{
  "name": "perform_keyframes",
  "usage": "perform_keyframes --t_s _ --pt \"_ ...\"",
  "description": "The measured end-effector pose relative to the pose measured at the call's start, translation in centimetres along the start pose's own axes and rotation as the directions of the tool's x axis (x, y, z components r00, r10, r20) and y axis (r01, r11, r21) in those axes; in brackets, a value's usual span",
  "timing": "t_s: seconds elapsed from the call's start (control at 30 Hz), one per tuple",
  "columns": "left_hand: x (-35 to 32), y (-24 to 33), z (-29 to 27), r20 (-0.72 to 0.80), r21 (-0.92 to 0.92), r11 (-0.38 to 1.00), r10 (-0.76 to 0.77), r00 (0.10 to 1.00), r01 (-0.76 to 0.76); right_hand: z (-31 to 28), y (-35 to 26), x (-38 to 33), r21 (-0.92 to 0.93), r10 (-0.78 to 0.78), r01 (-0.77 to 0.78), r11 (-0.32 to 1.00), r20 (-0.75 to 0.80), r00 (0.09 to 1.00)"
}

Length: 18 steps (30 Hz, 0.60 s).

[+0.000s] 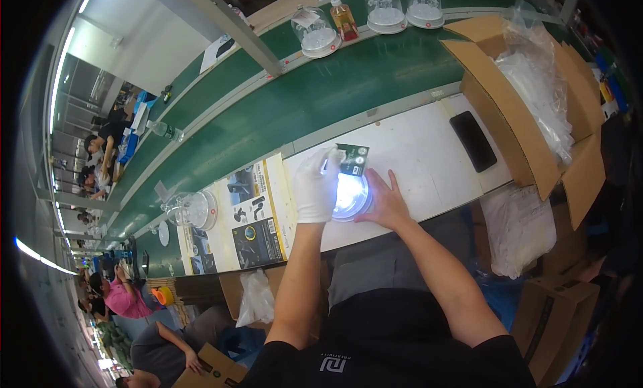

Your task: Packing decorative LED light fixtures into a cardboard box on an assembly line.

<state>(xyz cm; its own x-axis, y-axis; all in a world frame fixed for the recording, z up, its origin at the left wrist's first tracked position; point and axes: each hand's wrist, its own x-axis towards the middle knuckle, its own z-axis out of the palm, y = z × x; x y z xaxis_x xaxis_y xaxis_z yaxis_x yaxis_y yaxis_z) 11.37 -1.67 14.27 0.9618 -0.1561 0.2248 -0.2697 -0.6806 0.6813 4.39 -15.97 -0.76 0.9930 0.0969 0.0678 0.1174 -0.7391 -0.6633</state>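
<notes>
A clear dome lamp with a round base glows bright white on the white work surface in front of me. My left hand, in a white glove, is closed around the lamp's upper left side. A dark green printed tag sticks out beside its fingertips; whether they pinch it is hidden. Bare, my right hand curves around the right side of the base, thumb at the near edge and fingers spread along the far side. Glare washes out the inside of the lamp.
Similar domes and a bottle stand along the far green bench. A black phone lies right, by an open carton of plastic bags. Printed cardboard and another dome are left. Co-workers sit farther left.
</notes>
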Motion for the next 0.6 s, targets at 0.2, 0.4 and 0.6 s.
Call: perform_keyframes --t_s 0.2,0.4,0.6 --pt "-1.2 -2.0 0.6 -0.162 -0.033 0.998 0.05 0.986 -0.056 0.5 0.3 -0.3 0.004 -0.052 0.052 0.999 -0.004 0.999" --pt "-4.0 -5.2 -3.1 -0.207 -0.574 0.813 -0.258 0.944 0.097 1.5 -1.2 -1.7 0.209 0.065 -0.062 0.976 -0.007 0.998" --pt "-10.0 -15.0 -9.3 -0.16 -0.912 0.4 -0.54 0.827 0.085 2.2 -10.1 -4.2 0.647 -0.07 0.106 0.755 -0.081 0.994"
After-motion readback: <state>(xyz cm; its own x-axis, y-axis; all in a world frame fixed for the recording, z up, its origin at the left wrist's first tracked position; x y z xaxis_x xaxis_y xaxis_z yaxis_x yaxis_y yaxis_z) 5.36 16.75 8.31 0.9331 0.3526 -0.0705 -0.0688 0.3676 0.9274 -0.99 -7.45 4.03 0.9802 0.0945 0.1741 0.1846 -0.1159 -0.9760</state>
